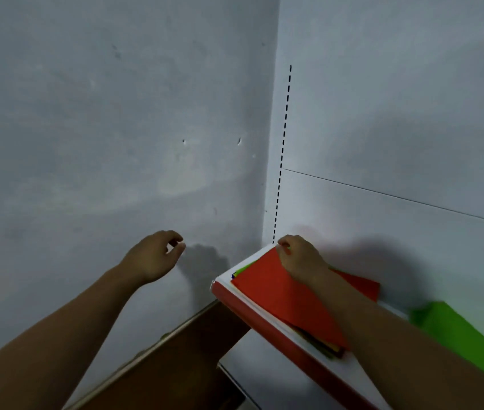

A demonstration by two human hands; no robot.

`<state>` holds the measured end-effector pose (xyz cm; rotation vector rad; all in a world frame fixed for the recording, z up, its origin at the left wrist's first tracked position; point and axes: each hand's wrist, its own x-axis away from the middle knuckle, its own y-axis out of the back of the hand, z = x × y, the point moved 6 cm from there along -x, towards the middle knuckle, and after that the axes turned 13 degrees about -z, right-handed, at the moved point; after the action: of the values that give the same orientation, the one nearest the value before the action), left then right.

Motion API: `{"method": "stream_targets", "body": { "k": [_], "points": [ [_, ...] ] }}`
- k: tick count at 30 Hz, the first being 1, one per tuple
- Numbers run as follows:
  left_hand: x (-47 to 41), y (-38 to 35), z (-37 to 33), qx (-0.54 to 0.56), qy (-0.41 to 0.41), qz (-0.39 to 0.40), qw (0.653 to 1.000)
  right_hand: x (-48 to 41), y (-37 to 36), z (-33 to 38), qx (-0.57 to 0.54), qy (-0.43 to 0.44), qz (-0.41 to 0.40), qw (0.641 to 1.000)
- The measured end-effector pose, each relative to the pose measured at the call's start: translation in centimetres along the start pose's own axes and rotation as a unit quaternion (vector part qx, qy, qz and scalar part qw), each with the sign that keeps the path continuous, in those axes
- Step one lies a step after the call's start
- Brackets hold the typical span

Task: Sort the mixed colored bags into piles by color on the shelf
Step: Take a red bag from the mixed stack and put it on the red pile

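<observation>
The red bag (279, 288) lies on top of a stack of mixed bags (325, 347) at the left end of the shelf (350, 374). The right hand (300, 258) is at the bag's far corner, near the back of the shelf, with its fingers (285, 244) curled and pinching that corner. A green bag (453, 329) lies further right on the shelf. The left hand (154, 255) hovers left of the shelf, fingers loosely curled, holding nothing.

Bag stack (276, 291) at left on shelf (350, 374)
</observation>
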<state>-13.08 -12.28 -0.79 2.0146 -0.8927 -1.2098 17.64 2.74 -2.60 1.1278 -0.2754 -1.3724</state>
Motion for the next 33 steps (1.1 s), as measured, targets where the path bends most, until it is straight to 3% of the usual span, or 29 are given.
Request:
{"method": "stream_targets", "body": {
  "k": [9,15,19,23,26,33],
  "points": [
    [-7.5,-13.1,-7.5,0.090,-0.103,0.096,0.986,1.5,7.9,-12.5,0.067,-0.133,-0.094,0.984],
    [-7.2,-21.7,-8.5,0.077,-0.162,0.214,0.960,6.7,6.2,-14.5,0.130,-0.237,-0.113,0.956],
    [-6.6,-24.0,-8.6,0.070,-0.237,0.220,0.944,9.7,3.6,-14.7,0.147,-0.296,-0.100,0.939],
    [-6.1,-24.7,-8.1,0.052,-0.283,0.201,0.936,12.3,2.3,-16.0,0.160,-0.350,-0.139,0.912],
    [-5.7,-24.1,-8.5,0.036,-0.313,0.176,0.933,13.2,2.9,-15.4,0.133,-0.386,-0.194,0.892],
    [-4.5,-23.9,-9.8,-0.010,-0.372,0.172,0.912,15.3,3.5,-16.1,0.045,-0.467,-0.213,0.857]
  ]
}}
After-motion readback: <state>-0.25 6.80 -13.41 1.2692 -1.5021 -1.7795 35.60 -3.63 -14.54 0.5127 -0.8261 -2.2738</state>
